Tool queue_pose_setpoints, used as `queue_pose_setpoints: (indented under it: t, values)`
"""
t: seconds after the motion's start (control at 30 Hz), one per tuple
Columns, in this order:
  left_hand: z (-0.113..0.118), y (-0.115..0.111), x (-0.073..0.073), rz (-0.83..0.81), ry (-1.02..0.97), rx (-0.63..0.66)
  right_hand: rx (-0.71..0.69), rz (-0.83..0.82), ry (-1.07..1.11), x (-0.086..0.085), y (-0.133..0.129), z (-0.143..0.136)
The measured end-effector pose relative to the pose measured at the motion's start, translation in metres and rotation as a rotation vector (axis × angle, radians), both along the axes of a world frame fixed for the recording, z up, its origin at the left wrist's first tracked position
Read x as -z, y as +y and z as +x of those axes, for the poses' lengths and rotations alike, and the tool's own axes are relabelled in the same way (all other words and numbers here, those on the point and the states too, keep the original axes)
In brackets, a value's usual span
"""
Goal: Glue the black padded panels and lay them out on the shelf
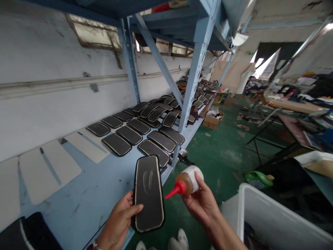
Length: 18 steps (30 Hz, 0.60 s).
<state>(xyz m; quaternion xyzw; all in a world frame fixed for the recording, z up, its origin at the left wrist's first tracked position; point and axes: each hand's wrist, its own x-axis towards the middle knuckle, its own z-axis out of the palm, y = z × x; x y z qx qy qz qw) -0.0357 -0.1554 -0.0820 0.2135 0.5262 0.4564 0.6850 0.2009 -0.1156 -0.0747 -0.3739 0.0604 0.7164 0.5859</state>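
Note:
My left hand (121, 217) grips a dark, rounded rectangular pad (149, 208) by its left edge, thumb on its face. A pale line of adhesive runs around the pad's rim, and a shiny looped streak marks its upper half. In my right hand (201, 201) is a squeeze glue bottle (189, 180) with amber contents, a white label and a red nozzle. It lies tilted, its tip pointing down-left, close beside the pad's right edge and apart from it. Many similar dark pads (128, 134) lie in rows on the blue shelf (88, 184).
Pale flat sheets (49, 173) lie on the shelf at left, with a folded dark piece (31, 231) in the near corner. A blue metal post (194, 80) rises at the shelf edge. A white bin (281, 211), a green jug (257, 178) and a cardboard box (212, 121) stand to the right.

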Motion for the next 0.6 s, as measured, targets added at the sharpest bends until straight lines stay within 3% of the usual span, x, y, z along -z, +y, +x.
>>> queue_pose_setpoints:
  t: [0.1,0.2,0.43,0.6]
  values:
    - [-0.005,0.008,0.026,-0.076,0.058,-0.214,0.214,-0.088,0.077,0.003,0.006,0.023]
    - [-0.007,0.027,0.047,-0.102,0.098,-0.36,0.304,-0.098,0.07,0.011,0.007,0.047]
    - [0.006,0.086,0.07,-0.128,0.168,-0.481,0.352,-0.224,0.051,0.035,-0.009,0.073]
    - [0.015,0.108,0.085,-0.138,0.248,-0.492,0.357,-0.23,0.063,0.051,-0.015,0.083]
